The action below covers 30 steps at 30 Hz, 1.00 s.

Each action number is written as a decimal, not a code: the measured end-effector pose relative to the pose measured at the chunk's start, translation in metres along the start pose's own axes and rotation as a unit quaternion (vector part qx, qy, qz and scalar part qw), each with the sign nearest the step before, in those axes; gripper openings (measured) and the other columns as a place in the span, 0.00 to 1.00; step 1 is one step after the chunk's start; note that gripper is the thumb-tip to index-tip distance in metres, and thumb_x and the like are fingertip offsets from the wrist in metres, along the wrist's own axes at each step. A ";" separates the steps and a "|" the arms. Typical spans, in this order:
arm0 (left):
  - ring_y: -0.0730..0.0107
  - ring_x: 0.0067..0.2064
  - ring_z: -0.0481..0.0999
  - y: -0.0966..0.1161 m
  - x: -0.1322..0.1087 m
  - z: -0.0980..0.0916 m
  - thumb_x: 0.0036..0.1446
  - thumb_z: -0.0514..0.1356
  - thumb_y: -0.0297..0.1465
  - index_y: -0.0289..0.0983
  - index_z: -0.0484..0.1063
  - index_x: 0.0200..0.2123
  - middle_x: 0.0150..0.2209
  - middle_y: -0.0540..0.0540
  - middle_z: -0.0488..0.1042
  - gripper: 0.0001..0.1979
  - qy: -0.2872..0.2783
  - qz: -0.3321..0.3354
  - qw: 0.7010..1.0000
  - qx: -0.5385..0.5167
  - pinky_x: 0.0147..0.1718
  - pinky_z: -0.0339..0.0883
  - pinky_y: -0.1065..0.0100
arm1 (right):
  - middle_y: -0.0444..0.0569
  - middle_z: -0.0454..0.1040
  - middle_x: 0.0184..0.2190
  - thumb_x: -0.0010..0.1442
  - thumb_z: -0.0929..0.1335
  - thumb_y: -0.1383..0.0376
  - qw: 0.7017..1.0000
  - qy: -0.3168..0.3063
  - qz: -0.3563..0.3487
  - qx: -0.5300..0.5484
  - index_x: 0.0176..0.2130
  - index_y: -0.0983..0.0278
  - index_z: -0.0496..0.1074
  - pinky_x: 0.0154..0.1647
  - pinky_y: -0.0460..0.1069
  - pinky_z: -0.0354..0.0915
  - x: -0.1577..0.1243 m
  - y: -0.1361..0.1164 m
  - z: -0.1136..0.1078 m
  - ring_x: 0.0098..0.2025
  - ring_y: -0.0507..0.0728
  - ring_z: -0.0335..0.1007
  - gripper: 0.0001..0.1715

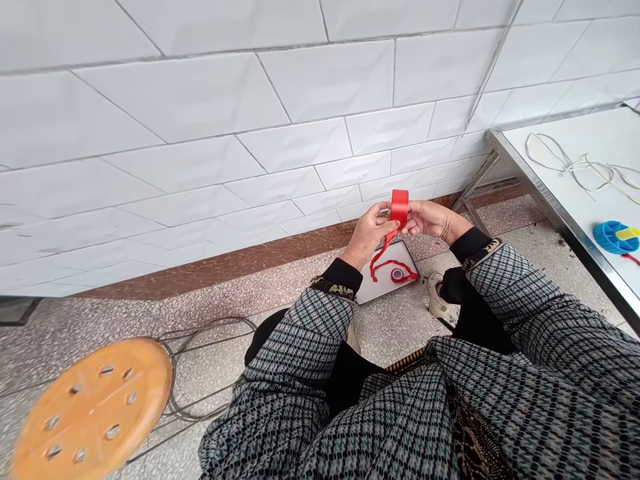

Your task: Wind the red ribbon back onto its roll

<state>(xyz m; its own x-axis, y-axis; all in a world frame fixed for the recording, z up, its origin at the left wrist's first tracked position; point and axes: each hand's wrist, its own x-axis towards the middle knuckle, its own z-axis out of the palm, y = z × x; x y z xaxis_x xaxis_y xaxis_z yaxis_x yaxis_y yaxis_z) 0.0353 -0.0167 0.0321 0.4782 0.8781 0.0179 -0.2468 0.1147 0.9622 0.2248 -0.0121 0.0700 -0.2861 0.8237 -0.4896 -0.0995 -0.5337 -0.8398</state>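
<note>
A white tiled wall (pixel 325 77) rises behind the speckled floor (pixel 390 330). At right, a metal-edged tabletop (pixel 570 200) meets the wall; at left on the floor, an orange round-seated stool (pixel 93 403). A white panel (pixel 371 291) lies on the floor by the person's feet. Thin cables (pixel 573 167) lie coiled near the tabletop's far left corner. The left hand (pixel 367 235) has its grip pinched on a red ribbon roll (pixel 399 203), held above the panel's far edge, ribbon trailing onto the panel. The right hand (pixel 431 219) has curled fingers at the roll's right side; whether its grip clasps cannot be told. A blue round holder (pixel 606 237) sits beside the tabletop's left edge. A small roll (pixel 397 274) lies near the panel's right edge.
</note>
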 end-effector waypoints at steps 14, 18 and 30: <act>0.70 0.36 0.84 -0.005 0.000 -0.010 0.39 0.84 0.39 0.36 0.77 0.51 0.39 0.46 0.85 0.37 0.003 -0.051 0.996 -0.074 0.38 0.73 0.70 | 0.45 0.80 0.42 0.61 0.77 0.70 0.984 0.009 -0.164 -0.072 0.51 0.59 0.66 0.26 0.43 0.78 0.000 0.011 -0.006 0.34 0.52 0.80 0.24; 0.71 0.37 0.84 -0.007 0.001 -0.010 0.40 0.84 0.37 0.36 0.78 0.50 0.41 0.45 0.86 0.35 -0.002 -0.051 0.995 -0.081 0.40 0.74 0.70 | 0.47 0.79 0.42 0.61 0.76 0.72 0.984 0.027 -0.158 -0.080 0.47 0.61 0.67 0.26 0.43 0.78 -0.001 0.011 -0.003 0.35 0.53 0.80 0.20; 0.75 0.29 0.77 -0.007 0.000 -0.004 0.43 0.82 0.37 0.36 0.76 0.49 0.33 0.49 0.82 0.33 -0.012 -0.071 0.994 -0.084 0.34 0.70 0.69 | 0.44 0.78 0.38 0.59 0.76 0.69 0.948 0.066 -0.229 -0.212 0.49 0.58 0.69 0.31 0.47 0.78 0.005 0.016 -0.016 0.35 0.55 0.77 0.21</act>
<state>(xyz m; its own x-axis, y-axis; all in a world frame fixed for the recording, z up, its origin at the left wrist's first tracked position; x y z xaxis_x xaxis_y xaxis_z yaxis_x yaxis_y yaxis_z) 0.0337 -0.0158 0.0238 0.5375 0.8366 -0.1056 -0.3120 0.3136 0.8968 0.2368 -0.0137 0.0503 -0.1816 0.9819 -0.0531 0.2146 -0.0132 -0.9766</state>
